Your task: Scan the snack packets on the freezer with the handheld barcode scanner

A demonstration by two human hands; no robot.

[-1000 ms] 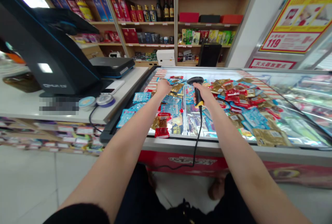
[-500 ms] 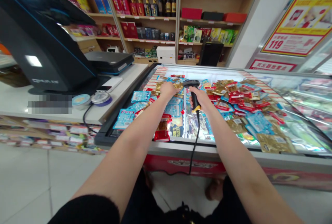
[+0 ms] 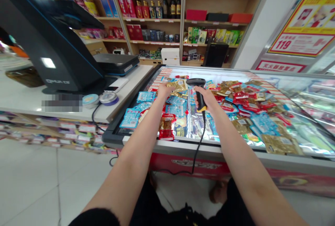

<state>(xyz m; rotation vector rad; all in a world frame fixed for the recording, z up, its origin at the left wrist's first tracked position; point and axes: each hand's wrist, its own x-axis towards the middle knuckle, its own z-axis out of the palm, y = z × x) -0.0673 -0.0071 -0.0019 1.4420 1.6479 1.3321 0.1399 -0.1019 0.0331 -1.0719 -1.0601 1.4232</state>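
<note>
Wooden shelves [image 3: 222, 1] fill the upper middle of the frame, with boxes, bottles and small bags standing on them. At the right of the shelves, in the upper right, there is a yellow and red poster [image 3: 293, 44] with the number 119. In the left part of the frame you have a white counter [image 3: 143, 73], which carries a big black machine [image 3: 70, 58] and two round tubs [image 3: 109, 97] near its front edge.

Before you, across the middle of the frame, is a freezer [image 3: 188, 144] with a glass top, and many small packets lie on this glass. At the right is a mixed pile [image 3: 244, 97] of red, gold and blue ones; at the left, blue packets [image 3: 130, 118] lie near the freezer's left edge, and a red packet [image 3: 166, 130] lies close to the front rim.

Your left hand [image 3: 163, 90] is near the centre of the frame, and its fingers grasp a gold packet [image 3: 180, 85] by its left end. Your right hand [image 3: 206, 97], just to the right, has its fingers closed around the handle of a black and yellow scanner [image 3: 200, 99]. The head of the scanner is just beside the right end of the gold packet; I cannot tell if they touch. From the handle, a black cable [image 3: 200, 145] hangs down over the front of the freezer.
</note>
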